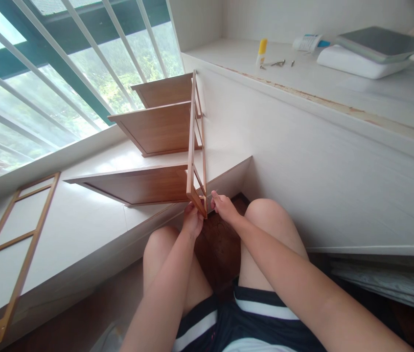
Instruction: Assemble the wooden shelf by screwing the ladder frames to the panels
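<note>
A brown wooden shelf unit stands on the white window ledge, its slatted side frame (191, 146) turned towards me and several shelf boards (151, 183) reaching left from it. My left hand (193, 220) is closed around the lower end of that side frame, at its corner near the lowest board. Just right of the same corner, my right hand (224, 206) is closed with thumb and fingers together, apart from the wood. Whatever it pinches, if anything, is too small to make out.
Another wooden ladder-like side frame (27, 234) lies on the ledge (93, 215) at left. On the raised white surface (302, 88) are a yellow-capped glue stick (262, 53), several screws (278, 63), a white tube (307, 43) and a dark flat device (378, 41) on a white box (361, 62). Window bars (82, 54) rise behind.
</note>
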Tool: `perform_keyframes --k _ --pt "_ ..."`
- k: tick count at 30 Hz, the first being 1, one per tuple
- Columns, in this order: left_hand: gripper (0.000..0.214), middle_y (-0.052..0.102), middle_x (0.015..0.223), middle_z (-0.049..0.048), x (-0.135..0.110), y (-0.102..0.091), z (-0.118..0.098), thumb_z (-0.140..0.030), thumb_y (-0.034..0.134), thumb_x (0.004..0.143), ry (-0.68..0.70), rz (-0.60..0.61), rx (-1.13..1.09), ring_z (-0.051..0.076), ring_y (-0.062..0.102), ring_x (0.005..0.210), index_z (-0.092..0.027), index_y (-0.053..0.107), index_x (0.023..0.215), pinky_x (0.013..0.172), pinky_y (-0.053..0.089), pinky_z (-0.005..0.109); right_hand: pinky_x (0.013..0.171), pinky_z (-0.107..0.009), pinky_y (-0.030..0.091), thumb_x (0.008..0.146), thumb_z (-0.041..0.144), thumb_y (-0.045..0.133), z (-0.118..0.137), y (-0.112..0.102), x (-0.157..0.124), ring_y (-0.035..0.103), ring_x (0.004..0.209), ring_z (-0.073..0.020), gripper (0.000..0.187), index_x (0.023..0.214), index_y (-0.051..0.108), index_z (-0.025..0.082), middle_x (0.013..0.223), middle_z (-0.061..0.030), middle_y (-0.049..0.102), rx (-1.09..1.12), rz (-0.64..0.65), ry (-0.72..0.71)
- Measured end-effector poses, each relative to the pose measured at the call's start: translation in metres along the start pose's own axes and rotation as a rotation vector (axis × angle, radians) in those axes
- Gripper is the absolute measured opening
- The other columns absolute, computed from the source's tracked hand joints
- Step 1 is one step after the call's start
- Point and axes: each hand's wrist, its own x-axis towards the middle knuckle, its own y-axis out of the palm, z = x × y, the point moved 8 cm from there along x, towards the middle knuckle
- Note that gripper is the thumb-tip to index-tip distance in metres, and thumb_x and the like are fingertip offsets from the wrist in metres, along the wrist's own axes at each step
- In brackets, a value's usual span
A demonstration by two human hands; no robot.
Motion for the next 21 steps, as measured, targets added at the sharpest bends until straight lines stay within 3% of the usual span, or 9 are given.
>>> perform_keyframes --k 7,11,14,17,19,21 --pt "0.022 0.068 0.085 0.0015 -0.004 0.0 0.0 -0.021 0.074 0.072 -0.055 -0.019 -0.001 0.011 0.064 0.072 -0.017 0.067 0.092 0.067 0.049 0.022 0.056 -0.024 0.034 0.089 0.07 0.024 0.001 -0.004 -0.006 0.049 0.051 -0.0131 0.066 0.062 0.054 0.018 0.05 0.0002 0.052 -0.005 -0.007 0.01" --pt "0.023 0.068 0.083 0.0021 -0.008 -0.005 0.0 -0.02 0.075 0.069 -0.082 -0.014 0.083 0.011 0.062 0.069 -0.015 0.066 0.089 0.063 0.047 0.021 0.057 -0.023 0.035 0.091 0.067 0.024 0.018 -0.021 -0.021 0.049 0.052 -0.0121 0.061 0.068 0.053 0.019 0.052 0.0016 0.051 0.035 -0.051 -0.011" --pt "0.028 0.069 0.087 0.004 -0.011 -0.013 0.005 -0.017 0.072 0.069 -0.151 0.003 0.143 0.011 0.062 0.07 -0.015 0.066 0.096 0.065 0.047 0.023 0.059 -0.023 0.036 0.093 0.062 0.026 0.045 -0.062 -0.053 0.047 0.055 -0.0112 0.054 0.076 0.055 0.019 0.057 0.0024 0.05 0.148 -0.152 -0.11" --pt "0.03 0.07 0.091 0.0066 -0.015 -0.03 0.016 -0.019 0.071 0.071 -0.254 -0.034 0.319 0.012 0.062 0.072 -0.016 0.065 0.1 0.065 0.047 0.023 0.062 -0.023 0.037 0.096 0.054 0.03 0.053 -0.123 -0.107 0.047 0.059 -0.011 0.045 0.085 0.056 0.02 0.063 0.0022 0.049 0.185 -0.326 -0.208" --pt "0.034 0.069 0.099 0.0084 -0.018 -0.04 0.026 -0.027 0.07 0.071 -0.317 -0.018 0.564 0.013 0.063 0.075 -0.017 0.065 0.103 0.065 0.046 0.023 0.062 -0.023 0.037 0.096 0.052 0.032 0.032 -0.161 -0.151 0.046 0.06 -0.0112 0.041 0.086 0.057 0.02 0.064 0.0022 0.047 0.153 -0.428 -0.191" --pt "0.038 0.07 0.099 0.0098 -0.025 -0.044 0.042 -0.036 0.069 0.07 -0.373 0.084 0.849 0.015 0.063 0.075 -0.016 0.066 0.103 0.066 0.046 0.025 0.062 -0.024 0.037 0.096 0.051 0.033 -0.014 -0.19 -0.201 0.046 0.06 -0.0116 0.041 0.084 0.056 0.02 0.063 0.0021 0.047 0.111 -0.526 -0.087"
